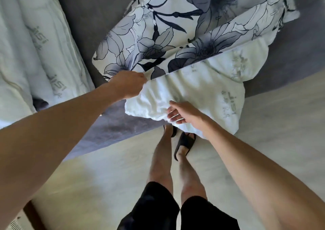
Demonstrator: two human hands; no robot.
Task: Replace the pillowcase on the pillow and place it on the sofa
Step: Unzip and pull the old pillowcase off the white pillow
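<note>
The step in hand is sleeving the pillow (202,92) into the floral pillowcase (167,29); judged from the layout, it is roughly half complete. The pillow lies on the grey sofa (84,15), its near end overhanging the seat edge above the floor (281,124). The far part of the pillow sits inside the pillowcase; the near white part, printed with a faint logo, remains exposed.

The left hand (129,83) pinches the open hem of the pillowcase at its left corner, fingers curled on the fabric. The right hand (182,114) rests on the exposed near end of the pillow with fingers loosely spread; it presses and does not grip.

The next move calls for drawing the hem toward the near side while the right hand feeds the loose end inward. The right corner of the hem is unheld and will likely need separate attention.

A second uncovered pillow (26,54) lies at far left on the sofa.
</note>
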